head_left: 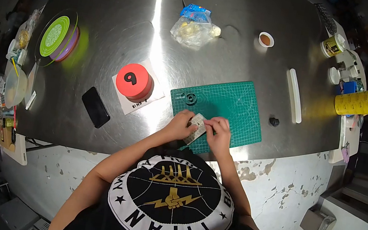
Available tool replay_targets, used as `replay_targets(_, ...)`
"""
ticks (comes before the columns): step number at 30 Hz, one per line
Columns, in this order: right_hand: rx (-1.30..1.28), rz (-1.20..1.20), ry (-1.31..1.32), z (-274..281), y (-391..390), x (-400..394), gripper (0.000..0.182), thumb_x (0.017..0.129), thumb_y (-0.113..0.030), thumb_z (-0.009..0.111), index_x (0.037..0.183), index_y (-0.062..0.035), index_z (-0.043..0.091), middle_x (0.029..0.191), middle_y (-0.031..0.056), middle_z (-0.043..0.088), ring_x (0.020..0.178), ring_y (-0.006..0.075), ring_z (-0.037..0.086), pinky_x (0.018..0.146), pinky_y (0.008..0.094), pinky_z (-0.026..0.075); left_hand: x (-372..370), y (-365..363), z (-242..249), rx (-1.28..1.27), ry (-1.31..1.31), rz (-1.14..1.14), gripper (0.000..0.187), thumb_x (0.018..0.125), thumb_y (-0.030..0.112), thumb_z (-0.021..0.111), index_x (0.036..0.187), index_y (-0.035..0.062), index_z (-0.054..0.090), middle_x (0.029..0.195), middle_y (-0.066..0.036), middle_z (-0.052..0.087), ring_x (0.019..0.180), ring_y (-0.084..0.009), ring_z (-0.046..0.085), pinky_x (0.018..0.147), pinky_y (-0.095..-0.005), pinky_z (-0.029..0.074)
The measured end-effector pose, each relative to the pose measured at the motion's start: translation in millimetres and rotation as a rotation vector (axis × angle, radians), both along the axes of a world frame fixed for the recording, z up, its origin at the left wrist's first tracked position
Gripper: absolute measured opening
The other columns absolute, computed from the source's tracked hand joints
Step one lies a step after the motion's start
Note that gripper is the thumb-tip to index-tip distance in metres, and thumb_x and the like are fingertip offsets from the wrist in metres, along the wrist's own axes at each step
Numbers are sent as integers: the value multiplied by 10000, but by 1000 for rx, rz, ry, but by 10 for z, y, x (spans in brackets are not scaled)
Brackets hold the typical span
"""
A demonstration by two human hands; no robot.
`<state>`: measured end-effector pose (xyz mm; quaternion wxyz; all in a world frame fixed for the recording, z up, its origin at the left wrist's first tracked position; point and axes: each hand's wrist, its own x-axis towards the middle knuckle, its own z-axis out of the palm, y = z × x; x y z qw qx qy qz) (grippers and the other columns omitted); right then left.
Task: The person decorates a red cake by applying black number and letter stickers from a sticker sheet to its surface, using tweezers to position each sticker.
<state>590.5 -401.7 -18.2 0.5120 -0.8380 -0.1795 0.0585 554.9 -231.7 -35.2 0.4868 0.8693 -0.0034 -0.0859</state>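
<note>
Pale strip [196,129], tilted diagonally, both hands [201,130]

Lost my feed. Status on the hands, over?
Left hand and right hand both gripping small pale packet. Held over green cutting mat. Small dark ring on mat, clear of hands.

A green cutting mat [225,105] ruled with a pale grid lies at the centre of the frame on a bare grey steel table [130,2]. To its left stands an orange-red cylinder [133,81] marked with a black numeral, on a white card [151,99]. A black phone [96,107] lies lower left. At upper left a lime-green disc [55,35] sits over purple. A yellow roll [357,102] is at the right.
</note>
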Motion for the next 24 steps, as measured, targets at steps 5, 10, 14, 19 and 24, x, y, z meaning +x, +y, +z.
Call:
replay_targets(5,6,167,-408,-17,35,4,124,704,-4,641,824,-34,626,813,87,601,726,263,576,633,332,484,-14,-72,-49,-325,60,164,315,721,44,622,983,-7,455,843,-164,584,702,-251,578,614,-316,442)
replay_targets(10,29,118,-314,-73,51,-8,147,695,-18,660,838,-29,631,817,95,619,749,257,593,641,328,489,-20,-67,28,-386,75,157,445,729,-31,593,1085,31,334,836,-137,584,723,-189,581,619,-277,439)
replay_targets(14,10,98,-255,-99,55,-4,172,679,-45,693,846,-32,653,843,100,641,759,237,623,641,299,501,-1,-73,36,-416,70,123,428,755,-59,558,1092,36,312,847,-109,562,743,-154,557,638,-258,425)
replay_targets(19,24,118,-192,-76,24,41,167,672,-46,701,835,-28,665,832,107,651,748,221,636,636,291,508,-1,-83,37,-424,89,111,412,773,-69,540,1096,33,304,847,-82,543,753,-124,533,655,-242,413)
replay_targets(24,42,132,-136,-72,10,71,151,673,-38,697,821,-24,670,812,108,656,721,214,643,621,279,508,-13,-77,-20,-430,64,128,440,734,-68,559,1088,35,319,862,-105,562,777,-147,559,627,-244,415)
